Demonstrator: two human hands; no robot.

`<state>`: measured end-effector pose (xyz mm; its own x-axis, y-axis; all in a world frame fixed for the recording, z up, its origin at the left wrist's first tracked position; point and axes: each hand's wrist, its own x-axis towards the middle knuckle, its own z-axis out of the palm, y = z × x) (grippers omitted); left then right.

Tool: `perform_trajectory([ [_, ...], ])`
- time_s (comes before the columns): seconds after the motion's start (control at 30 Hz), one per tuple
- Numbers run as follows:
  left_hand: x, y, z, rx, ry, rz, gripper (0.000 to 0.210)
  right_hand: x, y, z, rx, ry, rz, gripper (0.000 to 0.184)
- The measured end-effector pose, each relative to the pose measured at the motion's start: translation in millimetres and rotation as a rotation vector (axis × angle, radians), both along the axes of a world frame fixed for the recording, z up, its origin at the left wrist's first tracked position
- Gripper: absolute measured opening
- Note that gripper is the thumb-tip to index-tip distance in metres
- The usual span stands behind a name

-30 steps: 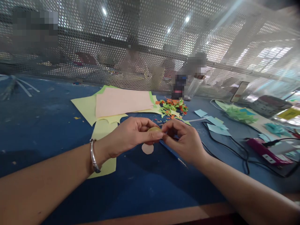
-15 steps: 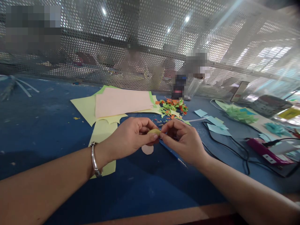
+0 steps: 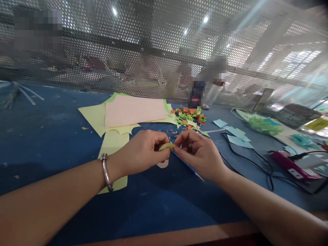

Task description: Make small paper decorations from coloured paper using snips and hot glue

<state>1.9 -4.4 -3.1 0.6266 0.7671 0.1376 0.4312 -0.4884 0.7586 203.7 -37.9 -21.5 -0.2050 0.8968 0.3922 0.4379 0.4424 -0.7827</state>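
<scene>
Between my hands is a small curved piece of yellow paper [image 3: 166,146]. My left hand [image 3: 145,150] pinches its left part between thumb and fingers. From the other side, the thumb and fingertips of my right hand [image 3: 198,153] close on its right end. Partly covered by my left fingers, a small pale pink paper disc [image 3: 163,164] lies on the blue table below. A thin blue stick-like tool [image 3: 188,165] with a pale tip lies aslant under my right hand. To the left, a strip of yellow-green paper [image 3: 115,141] runs beneath my left wrist.
Pink and yellow-green sheets [image 3: 135,111] are stacked behind my hands, beside a heap of orange and green paper scraps [image 3: 191,116]. Right stand a magenta power strip [image 3: 294,165] with black cables and light blue paper squares [image 3: 239,140]. A perforated metal screen [image 3: 159,41] closes the back.
My left fingers have shifted slightly on the yellow paper, which now looks narrower and more curved. The left hand covers more of the pink disc.
</scene>
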Motion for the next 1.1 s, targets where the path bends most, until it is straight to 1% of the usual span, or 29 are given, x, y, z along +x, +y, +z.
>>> perform_trajectory([
  [0.07, 0.5, -0.5, 1.8, 0.081, 0.048, 0.008, 0.012, -1.4, -1.8, 0.9, -0.021, -0.010, 0.020, 0.008],
  [0.13, 0.5, -0.7, 4.0, 0.113, 0.098, -0.009, 0.009, -2.7, -3.8, 1.8, -0.033, -0.022, 0.044, 0.009],
  [0.23, -1.3, 1.0, 6.3, 0.104, 0.166, -0.024, 0.010, -3.4, -4.8, 2.2, -0.045, -0.047, 0.065, 0.009],
  [0.33, -6.2, 6.4, 6.2, 0.079, 0.201, -0.013, 0.016, -2.0, -3.0, 1.1, -0.046, -0.059, 0.051, 0.009],
  [0.47, -15.2, 15.9, 5.8, 0.031, 0.234, -0.085, 0.021, 0.7, 0.4, -0.7, -0.051, -0.067, 0.039, 0.010],
  [0.57, -19.7, 18.8, 9.0, 0.041, 0.274, -0.124, 0.018, 2.9, 2.7, -1.2, -0.071, -0.072, 0.048, 0.010],
  [0.63, -19.3, 17.8, 11.4, 0.045, 0.228, -0.116, 0.013, 4.1, 4.2, -1.5, -0.084, -0.068, 0.059, 0.010],
  [0.73, -14.1, 14.5, 10.8, 0.027, 0.102, -0.094, 0.025, 4.6, 5.3, -2.1, -0.096, -0.074, 0.082, 0.009],
  [0.8, -9.9, 13.0, 7.1, 0.012, 0.058, -0.091, 0.025, 4.1, 5.0, -2.6, -0.095, -0.093, 0.087, 0.008],
  [0.97, -5.5, 13.1, -1.8, -0.023, -0.007, -0.087, 0.019, 2.7, 3.0, -2.5, -0.062, -0.112, 0.085, 0.009],
  [1.1, -5.8, 12.9, -1.3, -0.005, 0.013, -0.090, 0.018, 1.4, 1.2, -0.9, -0.064, -0.130, 0.097, 0.012],
])
